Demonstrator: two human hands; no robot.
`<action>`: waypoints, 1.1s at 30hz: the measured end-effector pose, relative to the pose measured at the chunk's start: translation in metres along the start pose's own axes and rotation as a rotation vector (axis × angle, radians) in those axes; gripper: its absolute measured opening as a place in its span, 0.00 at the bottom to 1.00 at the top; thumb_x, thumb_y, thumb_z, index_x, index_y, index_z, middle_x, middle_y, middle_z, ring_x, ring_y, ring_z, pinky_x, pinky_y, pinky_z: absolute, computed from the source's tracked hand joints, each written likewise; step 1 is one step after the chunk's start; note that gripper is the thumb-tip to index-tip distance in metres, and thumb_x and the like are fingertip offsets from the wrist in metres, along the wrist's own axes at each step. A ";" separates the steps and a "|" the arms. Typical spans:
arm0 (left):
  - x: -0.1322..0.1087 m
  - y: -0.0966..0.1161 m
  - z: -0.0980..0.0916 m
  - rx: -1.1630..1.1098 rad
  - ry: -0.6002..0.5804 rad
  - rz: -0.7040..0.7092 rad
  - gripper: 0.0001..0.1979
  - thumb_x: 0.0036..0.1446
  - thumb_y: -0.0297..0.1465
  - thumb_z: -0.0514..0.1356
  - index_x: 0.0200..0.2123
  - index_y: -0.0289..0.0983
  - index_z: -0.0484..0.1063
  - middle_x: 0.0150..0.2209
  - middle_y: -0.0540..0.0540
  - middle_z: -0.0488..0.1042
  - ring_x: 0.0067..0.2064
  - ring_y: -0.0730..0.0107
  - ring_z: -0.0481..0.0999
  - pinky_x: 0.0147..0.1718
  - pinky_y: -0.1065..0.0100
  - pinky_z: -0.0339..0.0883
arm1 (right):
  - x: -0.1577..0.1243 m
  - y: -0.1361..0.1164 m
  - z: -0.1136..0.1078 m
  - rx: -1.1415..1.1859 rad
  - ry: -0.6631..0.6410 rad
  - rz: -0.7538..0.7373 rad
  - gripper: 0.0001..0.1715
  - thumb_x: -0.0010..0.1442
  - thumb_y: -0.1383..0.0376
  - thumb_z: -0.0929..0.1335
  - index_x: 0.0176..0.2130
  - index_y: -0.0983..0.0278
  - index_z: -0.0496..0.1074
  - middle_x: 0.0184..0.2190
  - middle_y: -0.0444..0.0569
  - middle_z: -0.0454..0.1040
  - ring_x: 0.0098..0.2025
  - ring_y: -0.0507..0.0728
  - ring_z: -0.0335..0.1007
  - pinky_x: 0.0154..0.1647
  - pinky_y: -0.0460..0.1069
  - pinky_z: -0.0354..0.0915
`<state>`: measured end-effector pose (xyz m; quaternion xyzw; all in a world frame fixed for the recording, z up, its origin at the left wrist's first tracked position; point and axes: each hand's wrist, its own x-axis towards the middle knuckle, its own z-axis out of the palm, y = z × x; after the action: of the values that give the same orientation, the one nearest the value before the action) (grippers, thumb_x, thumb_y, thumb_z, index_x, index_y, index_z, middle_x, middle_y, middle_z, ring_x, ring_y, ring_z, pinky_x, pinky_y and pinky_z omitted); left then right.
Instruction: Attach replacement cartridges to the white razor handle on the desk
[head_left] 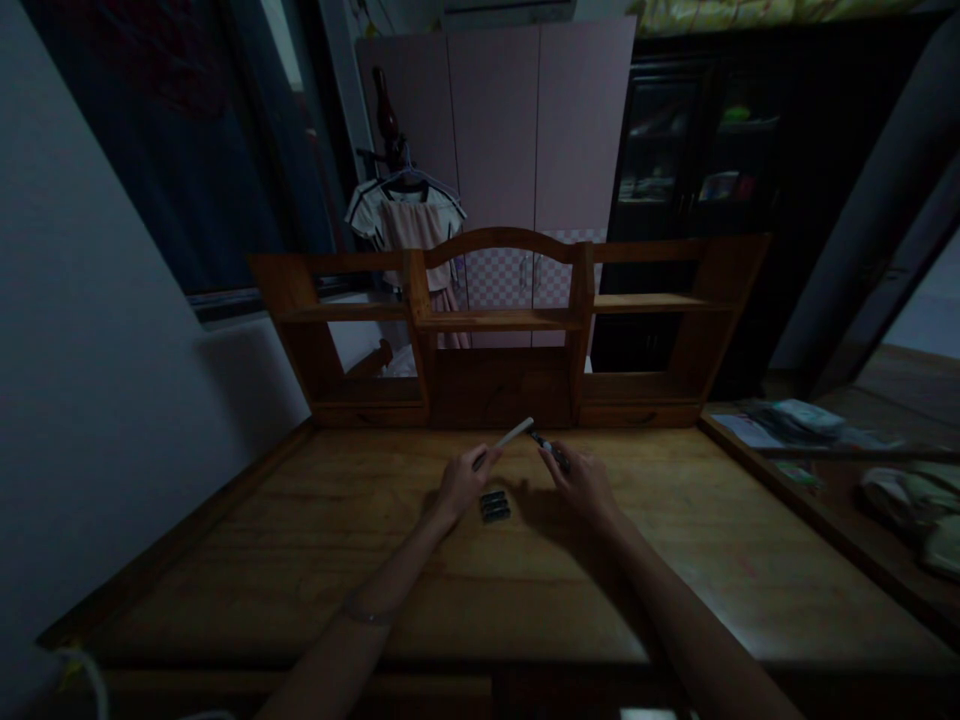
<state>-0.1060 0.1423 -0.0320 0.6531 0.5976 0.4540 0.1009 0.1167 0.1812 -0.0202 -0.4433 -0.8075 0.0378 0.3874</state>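
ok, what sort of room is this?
Probably a bedroom at home: a pink wardrobe and hanging clothes stand out beyond a wooden desk with a shelf hutch.

Tilted pale stick [515, 432], dark tool [539, 440] near tip

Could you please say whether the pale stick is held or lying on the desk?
Held: the left hand pinches one end of the pale stick.

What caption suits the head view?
Left hand holds a pale stick, right hand a slim dark object, above a wooden desk.
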 end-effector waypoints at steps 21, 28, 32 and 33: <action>0.000 0.000 -0.001 0.049 0.030 -0.060 0.23 0.60 0.48 0.48 0.28 0.36 0.70 0.23 0.52 0.67 0.26 0.73 0.64 0.27 0.73 0.52 | 0.000 0.001 0.002 -0.007 -0.013 0.009 0.23 0.66 0.51 0.57 0.42 0.60 0.72 0.29 0.49 0.78 0.30 0.55 0.74 0.27 0.45 0.55; 0.000 -0.001 -0.001 0.054 0.024 -0.055 0.22 0.60 0.48 0.49 0.27 0.37 0.70 0.23 0.52 0.66 0.26 0.73 0.65 0.26 0.73 0.51 | 0.000 -0.002 -0.002 -0.009 -0.022 0.006 0.23 0.66 0.52 0.56 0.43 0.61 0.73 0.30 0.50 0.78 0.31 0.56 0.74 0.28 0.46 0.56; 0.001 -0.002 -0.001 0.059 0.051 -0.063 0.23 0.60 0.49 0.48 0.27 0.37 0.70 0.22 0.52 0.65 0.25 0.74 0.64 0.26 0.73 0.51 | 0.000 -0.004 -0.004 -0.005 -0.035 0.008 0.23 0.67 0.52 0.56 0.42 0.61 0.73 0.31 0.50 0.78 0.31 0.56 0.74 0.28 0.46 0.55; 0.001 -0.002 -0.001 0.054 0.047 -0.056 0.23 0.60 0.49 0.48 0.27 0.37 0.70 0.22 0.52 0.66 0.25 0.74 0.63 0.26 0.73 0.51 | 0.000 -0.004 -0.004 -0.007 -0.037 0.006 0.23 0.67 0.52 0.56 0.42 0.61 0.73 0.31 0.50 0.78 0.32 0.56 0.74 0.28 0.46 0.56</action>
<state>-0.1080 0.1429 -0.0323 0.6277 0.6300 0.4499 0.0820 0.1168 0.1774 -0.0160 -0.4465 -0.8132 0.0444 0.3706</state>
